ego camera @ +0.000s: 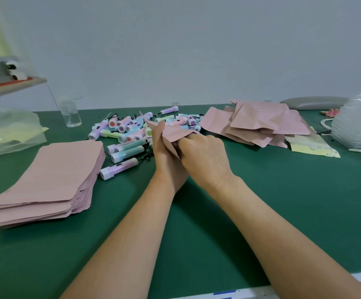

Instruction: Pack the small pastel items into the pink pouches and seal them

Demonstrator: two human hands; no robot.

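Pouch point(171, 134), pink, was held off the table point(218, 223) at centre, between both hands, its far corner pointing up and away. Contents could not be seen.

Right hand point(204, 155): fingers curled over the pouch's near edge, gripping it. Left hand point(164, 154): fingers lay nearly straight along the pouch's left face, touching it; thumb hidden, so a pinch could not be confirmed. Hands touched each other at the pouch.

Just beyond and left of the hands: loose heap of pastel items point(130, 131), small capped tubes in pink, blue, green and lilac with black cords, some overlapping.

Near left: tall flat stack of pouches point(52, 175), well apart from the hands. Far right: untidy pile of pouches point(259, 123), bulging and overlapping.

Further out: clear cup point(70, 114) at far left of the heap; crumpled plastic bag point(9, 130) at left edge; yellow patterned bag point(313, 145) lying right of the pile; clear ridged plastic point(358, 124) at right edge.
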